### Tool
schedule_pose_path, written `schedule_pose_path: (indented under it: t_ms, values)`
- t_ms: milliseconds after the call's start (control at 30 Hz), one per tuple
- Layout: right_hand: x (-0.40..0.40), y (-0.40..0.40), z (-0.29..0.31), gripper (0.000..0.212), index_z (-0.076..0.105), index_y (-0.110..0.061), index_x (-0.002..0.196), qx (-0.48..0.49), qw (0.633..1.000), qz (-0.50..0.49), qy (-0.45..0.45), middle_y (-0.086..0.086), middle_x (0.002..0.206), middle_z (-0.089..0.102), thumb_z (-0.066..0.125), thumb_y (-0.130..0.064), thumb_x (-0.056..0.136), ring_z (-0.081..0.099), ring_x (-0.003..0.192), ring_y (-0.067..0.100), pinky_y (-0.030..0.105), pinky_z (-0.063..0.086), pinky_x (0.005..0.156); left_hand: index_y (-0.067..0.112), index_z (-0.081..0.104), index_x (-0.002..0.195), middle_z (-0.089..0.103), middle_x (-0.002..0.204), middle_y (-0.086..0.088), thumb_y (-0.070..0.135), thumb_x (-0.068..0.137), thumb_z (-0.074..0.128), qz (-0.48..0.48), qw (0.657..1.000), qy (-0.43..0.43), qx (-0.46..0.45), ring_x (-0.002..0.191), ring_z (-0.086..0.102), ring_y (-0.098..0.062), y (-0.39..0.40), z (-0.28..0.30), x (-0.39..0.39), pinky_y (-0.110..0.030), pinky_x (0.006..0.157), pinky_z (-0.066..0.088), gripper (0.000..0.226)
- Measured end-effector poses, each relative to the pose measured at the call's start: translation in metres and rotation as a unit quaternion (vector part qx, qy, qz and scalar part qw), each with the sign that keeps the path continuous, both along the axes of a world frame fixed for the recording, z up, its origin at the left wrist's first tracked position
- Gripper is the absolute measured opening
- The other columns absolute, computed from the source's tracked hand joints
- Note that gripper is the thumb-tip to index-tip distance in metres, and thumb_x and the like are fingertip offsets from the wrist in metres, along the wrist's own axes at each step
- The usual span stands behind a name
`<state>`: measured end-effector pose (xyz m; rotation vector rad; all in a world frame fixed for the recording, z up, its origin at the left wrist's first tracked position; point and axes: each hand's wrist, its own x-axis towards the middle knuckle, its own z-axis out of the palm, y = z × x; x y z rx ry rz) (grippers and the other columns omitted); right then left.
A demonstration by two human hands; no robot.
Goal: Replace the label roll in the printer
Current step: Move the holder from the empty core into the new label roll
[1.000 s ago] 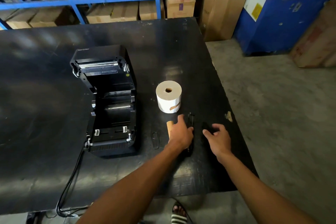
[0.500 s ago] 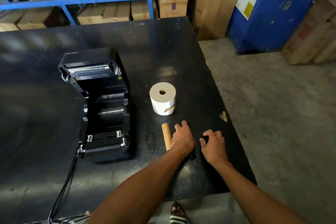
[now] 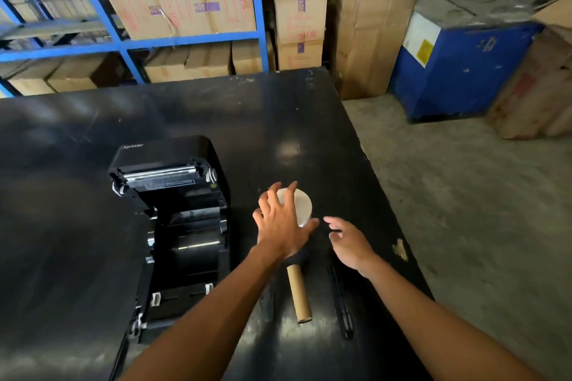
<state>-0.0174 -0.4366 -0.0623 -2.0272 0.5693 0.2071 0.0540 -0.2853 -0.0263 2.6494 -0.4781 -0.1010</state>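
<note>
The black label printer (image 3: 173, 226) stands on the black table (image 3: 77, 164) with its lid swung open and its roll bay bare. Right of it a white label roll (image 3: 302, 206) stands on end. My left hand (image 3: 283, 223) hovers over the roll with fingers spread, covering its left half; whether it touches the roll is unclear. My right hand (image 3: 351, 241) is just right of the roll, fingers apart, holding nothing. An empty brown cardboard core (image 3: 298, 292) lies nearer to me, and a black spindle bar (image 3: 340, 303) lies right of it.
The table's right edge runs close by my right arm, with concrete floor beyond. Blue shelving (image 3: 123, 43) with cardboard boxes stands behind the table. A tall open carton (image 3: 368, 31) and a blue machine (image 3: 458, 65) stand at the back right.
Both hands have left the spindle bar near the core and moved forward to the label roll. My left hand is now over the roll; the head view has tilted up.
</note>
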Motion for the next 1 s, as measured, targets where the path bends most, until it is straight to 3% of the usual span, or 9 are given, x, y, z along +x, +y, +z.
schedule_pose_path:
  t_ms: [67,167,367,467,533,667,767,833,1000]
  values:
    - [0.020,0.007,0.001,0.052,0.043,-0.021,0.145,0.036,0.999,0.003,0.015,0.004,0.150,0.045,0.038,-0.001,0.098,0.041,0.137,0.020,0.034,0.032,0.114,0.045,0.009,0.152,0.004,0.162,-0.006,0.068,0.069,0.069,-0.002,0.996,0.094,0.000,0.146,0.010,-0.040,-0.002,0.000,0.020,-0.065,0.108,0.028,0.104]
    - [0.033,0.011,-0.005,0.050,0.050,-0.015,0.141,0.035,0.999,0.036,0.017,0.006,0.144,0.052,0.036,0.005,0.097,0.045,0.135,0.021,0.036,0.033,0.114,0.051,0.009,0.152,-0.005,0.164,-0.009,0.064,0.064,0.080,-0.019,0.979,0.204,0.011,0.146,0.008,-0.049,-0.001,-0.002,0.040,-0.067,0.110,0.029,0.114]
    - [0.029,0.016,-0.007,0.046,0.056,-0.011,0.133,0.108,0.994,-0.015,0.001,0.005,0.133,0.061,0.033,0.007,0.098,0.052,0.116,0.005,0.020,0.038,0.097,0.046,0.029,0.147,0.027,0.149,-0.008,0.051,0.063,0.081,-0.030,0.979,0.203,-0.005,0.132,0.033,-0.048,0.004,-0.006,0.046,-0.057,0.101,0.043,0.099]
    - [0.025,0.022,0.000,0.042,0.063,-0.019,0.127,0.164,0.985,-0.053,-0.019,-0.001,0.126,0.065,0.037,0.000,0.100,0.057,0.101,-0.006,0.009,0.043,0.074,0.043,0.034,0.146,0.034,0.145,-0.008,0.049,0.061,0.082,-0.018,0.977,0.203,-0.059,0.129,0.042,-0.041,0.015,-0.003,0.047,-0.051,0.105,0.045,0.098]
    - [0.024,0.028,0.009,0.036,0.067,-0.026,0.118,0.207,0.972,-0.098,-0.048,-0.005,0.121,0.066,0.044,-0.006,0.100,0.059,0.108,0.004,0.015,0.044,0.071,0.040,0.040,0.143,0.041,0.140,-0.007,0.044,0.061,0.085,0.007,0.967,0.217,-0.133,0.121,0.051,-0.030,0.028,0.002,0.045,-0.048,0.099,0.051,0.094]
    - [0.021,0.042,0.031,0.029,0.063,-0.041,0.118,0.306,0.931,-0.172,-0.104,-0.002,0.116,0.066,0.056,-0.024,0.096,0.064,0.109,0.017,0.030,0.054,0.080,0.050,0.055,0.122,0.053,0.129,0.004,0.038,0.059,0.088,0.048,0.864,0.353,-0.357,0.109,0.061,-0.027,0.061,0.021,0.026,-0.054,0.071,0.063,0.072]
    - [0.011,0.057,0.044,0.033,0.057,-0.052,0.123,0.424,0.882,-0.177,-0.099,0.004,0.116,0.069,0.058,-0.044,0.092,0.066,0.108,0.027,0.050,0.055,0.090,0.049,0.062,0.117,0.056,0.130,-0.008,0.038,0.060,0.087,0.049,0.788,0.424,-0.443,0.111,0.064,-0.034,0.081,0.029,0.008,-0.053,0.070,0.062,0.063]
    - [0.001,0.069,0.053,0.029,0.061,-0.050,0.119,0.449,0.873,-0.164,-0.094,0.007,0.114,0.071,0.056,-0.049,0.090,0.068,0.104,0.030,0.047,0.058,0.080,0.046,0.060,0.123,0.056,0.135,-0.012,0.034,0.066,0.085,0.033,0.748,0.460,-0.476,0.116,0.063,-0.037,0.092,0.032,-0.004,-0.053,0.074,0.060,0.063]
    - [-0.020,0.079,0.071,0.025,0.068,-0.041,0.110,0.418,0.893,-0.145,-0.086,0.012,0.113,0.067,0.057,-0.046,0.088,0.067,0.100,0.031,0.040,0.059,0.071,0.052,0.049,0.128,0.063,0.132,0.004,0.062,0.067,0.081,-0.023,0.723,0.510,-0.466,0.121,0.063,-0.032,0.111,0.035,-0.034,-0.057,0.084,0.057,0.070]
